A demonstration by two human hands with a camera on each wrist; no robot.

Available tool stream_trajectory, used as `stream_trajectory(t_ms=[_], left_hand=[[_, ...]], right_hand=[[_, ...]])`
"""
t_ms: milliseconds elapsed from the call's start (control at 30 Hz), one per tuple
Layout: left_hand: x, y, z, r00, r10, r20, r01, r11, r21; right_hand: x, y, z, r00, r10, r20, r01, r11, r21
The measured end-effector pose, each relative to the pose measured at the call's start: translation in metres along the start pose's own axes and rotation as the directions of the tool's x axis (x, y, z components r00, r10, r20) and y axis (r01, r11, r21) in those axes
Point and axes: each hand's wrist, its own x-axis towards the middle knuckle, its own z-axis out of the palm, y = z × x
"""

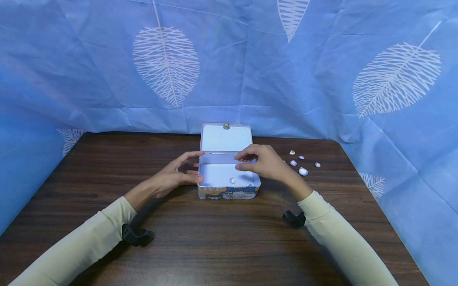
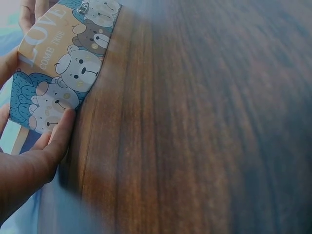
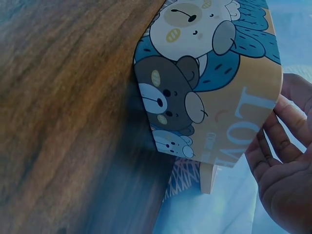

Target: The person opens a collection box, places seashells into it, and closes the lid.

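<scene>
In the head view, an open tin box (image 1: 247,192) stands on the table, its hinged lid (image 1: 226,137) raised at the back. Cartoon bears and the word LOVE decorate its front. My left hand (image 1: 176,171) holds the box at its left side, thumb near the front corner and fingers toward the back. Over the right part of the opening hovers my right hand (image 1: 265,162), thumb and fingers apart, nothing visible between them. A small pale seashell (image 1: 232,180) lies inside the box, near the front wall. In the right wrist view, my right fingers curve loosely beyond the rim.
Several small seashells (image 1: 303,171) are scattered on the dark wooden table (image 1: 214,238), right of the box and partly behind my right hand. A blue cloth (image 1: 229,71) with white leaf prints hangs behind the table and along its sides.
</scene>
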Motion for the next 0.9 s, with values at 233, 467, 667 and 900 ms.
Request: stream_trajectory(t_ms=[233,467,667,900], left_hand=[[0.000,0.001,0.000,1.000,0.003,0.004,-0.003,1.000,-0.008],[-0.001,0.003,0.000,1.000,0.005,0.005,-0.005,1.000,-0.012],[0.000,0.002,0.000,1.000,-0.010,-0.007,0.010,1.000,-0.006],[0.000,0.001,0.001,1.000,-0.015,-0.025,0.015,1.000,-0.004]], right_hand=[[-0.010,0.005,-0.011,0.999,0.028,-0.030,-0.027,0.999,0.026],[-0.021,0.012,-0.024,0.995,0.070,-0.064,-0.069,0.997,0.019],[-0.031,0.019,-0.032,0.989,0.103,-0.105,-0.105,0.995,-0.006],[-0.045,0.030,-0.041,0.983,0.135,-0.123,-0.139,0.990,-0.024]])
